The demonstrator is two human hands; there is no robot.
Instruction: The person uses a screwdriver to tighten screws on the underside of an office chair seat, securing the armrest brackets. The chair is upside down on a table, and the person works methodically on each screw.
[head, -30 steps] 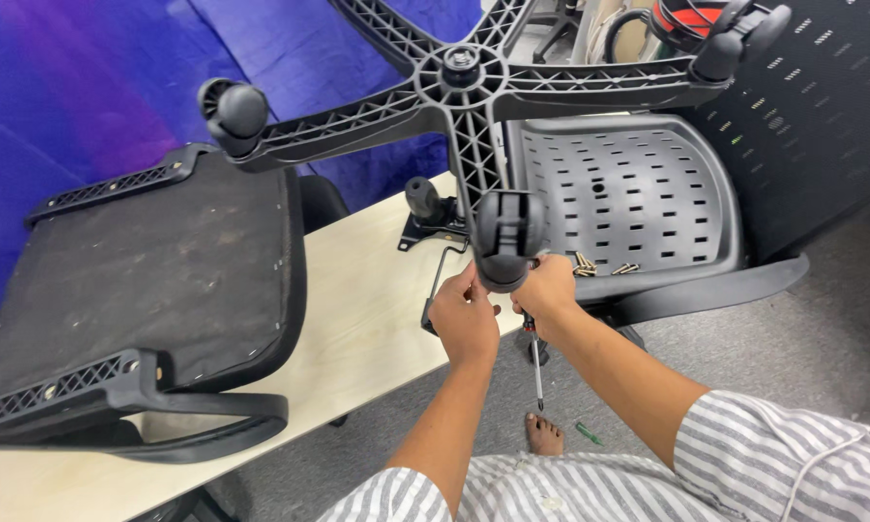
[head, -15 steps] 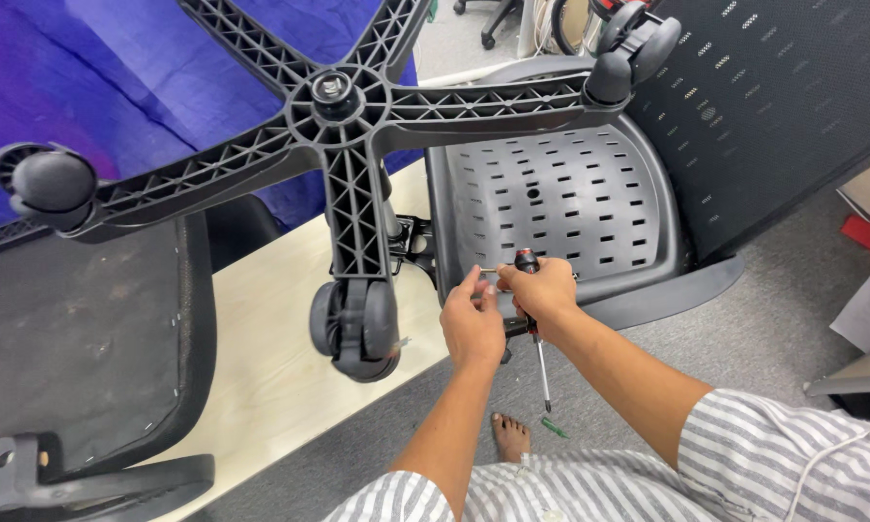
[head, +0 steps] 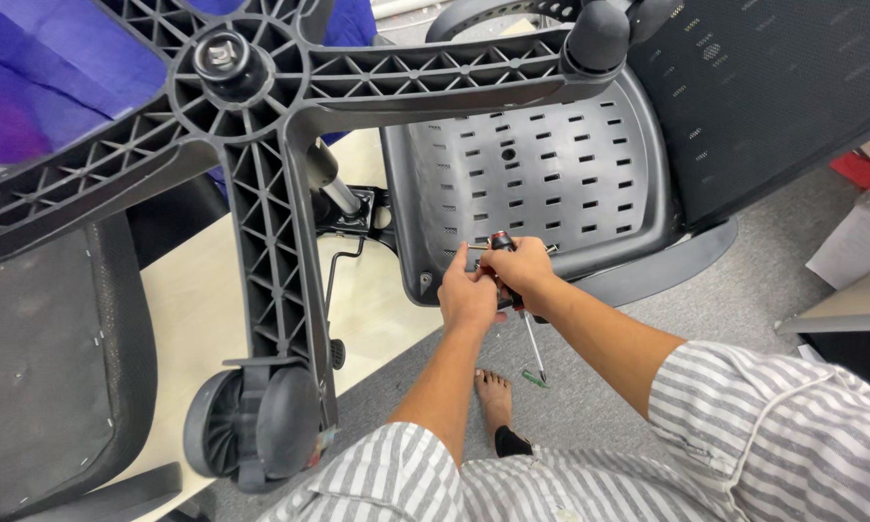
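Over the perforated seat pan (head: 541, 174), both hands, left (head: 469, 300) and right (head: 522, 275), close their fingers around one screwdriver (head: 517, 290), its shaft pointing straight down at the floor

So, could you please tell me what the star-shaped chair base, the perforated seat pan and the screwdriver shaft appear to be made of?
The star-shaped chair base looks like moulded black plastic, matte, judging by its ribbed lattice underside. The perforated seat pan seems to be grey plastic with a slight sheen and moulded slots. The screwdriver shaft, below the right hand, looks like bare metal, thin and shiny.
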